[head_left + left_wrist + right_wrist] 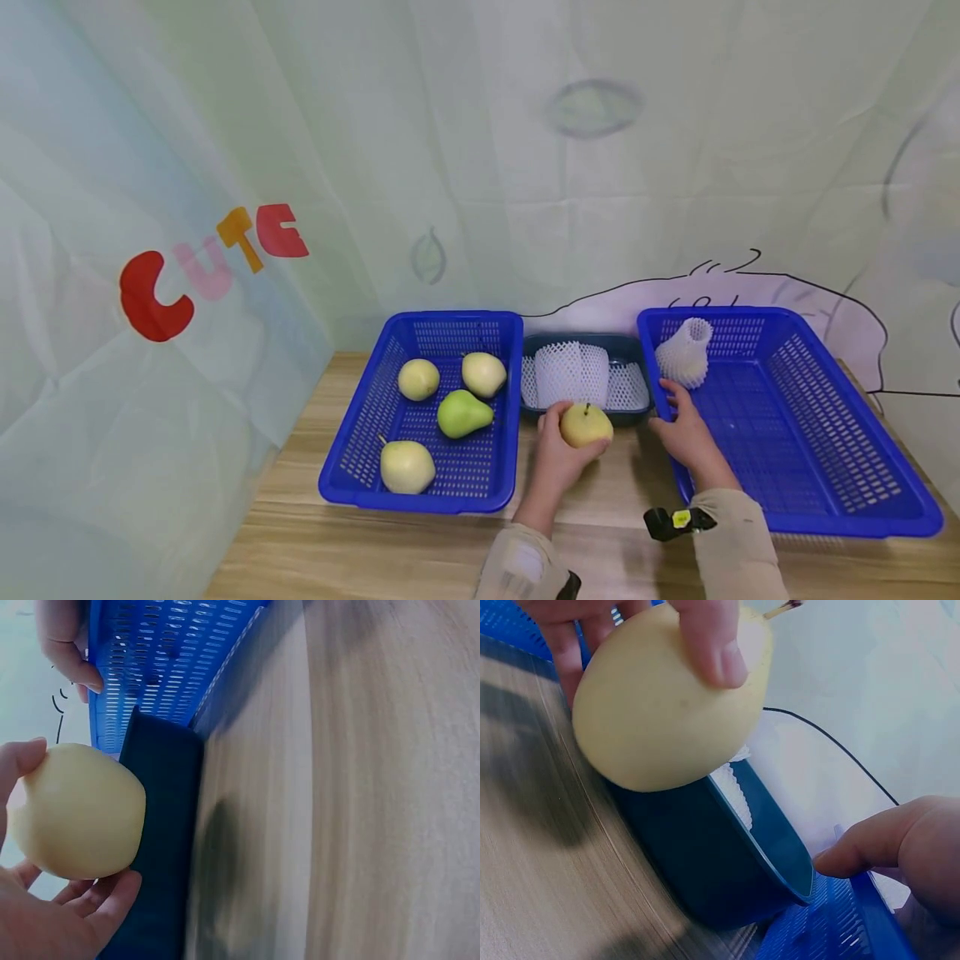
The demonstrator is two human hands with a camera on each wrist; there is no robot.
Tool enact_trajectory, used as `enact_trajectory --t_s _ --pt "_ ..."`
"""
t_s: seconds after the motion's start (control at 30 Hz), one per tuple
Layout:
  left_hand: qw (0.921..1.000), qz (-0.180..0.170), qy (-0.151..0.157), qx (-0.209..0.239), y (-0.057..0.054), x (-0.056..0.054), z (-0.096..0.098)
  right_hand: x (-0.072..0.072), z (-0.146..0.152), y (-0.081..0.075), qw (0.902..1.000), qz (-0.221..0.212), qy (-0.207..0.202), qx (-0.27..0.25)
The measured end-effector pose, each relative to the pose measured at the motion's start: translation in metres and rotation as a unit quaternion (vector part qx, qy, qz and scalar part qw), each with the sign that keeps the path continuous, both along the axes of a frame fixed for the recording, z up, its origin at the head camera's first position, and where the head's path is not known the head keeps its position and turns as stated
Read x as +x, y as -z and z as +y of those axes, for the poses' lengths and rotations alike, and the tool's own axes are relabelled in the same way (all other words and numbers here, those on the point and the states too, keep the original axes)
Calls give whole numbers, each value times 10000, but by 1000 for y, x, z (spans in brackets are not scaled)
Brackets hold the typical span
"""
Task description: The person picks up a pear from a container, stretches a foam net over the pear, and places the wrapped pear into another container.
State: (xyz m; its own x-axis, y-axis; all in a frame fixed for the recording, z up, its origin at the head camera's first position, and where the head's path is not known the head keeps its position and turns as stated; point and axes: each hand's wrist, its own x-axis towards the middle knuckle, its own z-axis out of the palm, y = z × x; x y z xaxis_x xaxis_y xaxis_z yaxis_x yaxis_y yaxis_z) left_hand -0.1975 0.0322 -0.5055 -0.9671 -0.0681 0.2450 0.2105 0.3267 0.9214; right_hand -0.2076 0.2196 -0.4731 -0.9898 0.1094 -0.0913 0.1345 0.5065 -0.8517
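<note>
My left hand (558, 458) grips a pale yellow pear (587, 426), stem up, above the table between the baskets. In the left wrist view, thumb and fingers curve around the pear (81, 814). At the near-left rim of the right blue basket (855, 525), my right hand (693, 437) has its fingers over the edge and its thumb outside. Close to those fingertips stands a white foam net sleeve (684, 354), with something pale inside its lower part. Behind the held pear, a dark teal tray (630, 414) contains white foam nets (573, 371).
The left blue basket (420, 502) contains yellowish pears (407, 467) and one green pear (461, 415). Both baskets and the tray stand on a wood-grain table (300, 533). A printed cloth (480, 167) hangs close behind them.
</note>
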Motion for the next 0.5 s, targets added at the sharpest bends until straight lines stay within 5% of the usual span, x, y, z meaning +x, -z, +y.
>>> enact_trajectory --t_s 0.17,0.5 --pt "9981 -605 -56 22 6 -3 2 1 0 -1 10000 4 1 8" --pt "9957 -879 30 -282 14 -1 3 0 0 -1 10000 -36 20 66"
